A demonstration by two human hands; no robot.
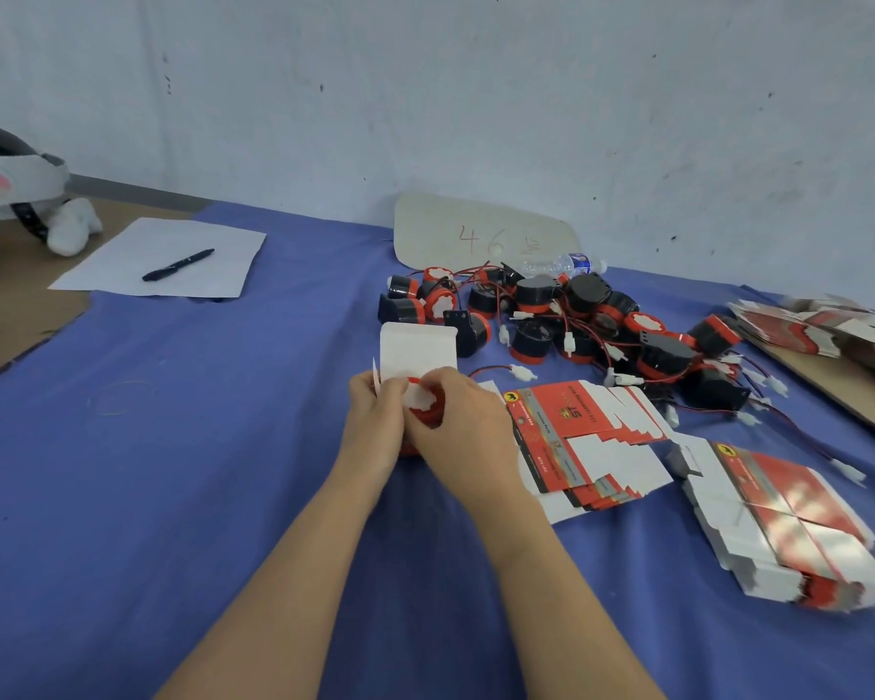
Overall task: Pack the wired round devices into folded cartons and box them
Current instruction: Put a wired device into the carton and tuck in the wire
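Both your hands are closing on one carton (418, 353) at mid-cloth. Your left hand (375, 419) is gripping its near side, fingers curling round the edge. Your right hand (463, 426) is curling over a round device (422, 400) and seating it in the carton's mouth. The white top flap is standing open on the far side, so this unit is not yet closed.

Progress, as a judgement: early.
- No closed carton is showing anywhere, and no outer box either (it may be sitting out of frame).
- A heap of loose devices (577, 315) is lying just beyond your hands, many of them, leads tangling together.
- Flat cartons are waiting in three lots: one stack (577, 437) just beside your right hand, a fanned stack (789, 527) nearer on the right, and a third lot (829, 330) at the far right edge.

Materials and shapes:
- Each device is looking like a short black plastic drum with a red band and a white scalloped face.
- Each is trailing thin red and black wires ending in a small white connector.
- The cartons are reading as glossy printed card, red and grey outside and matte white inside, with toothed die-cut tabs.
- The blue cloth (223, 447) is lying matte and slightly creased.

A clear water bottle (561, 265) is lying behind the heap.
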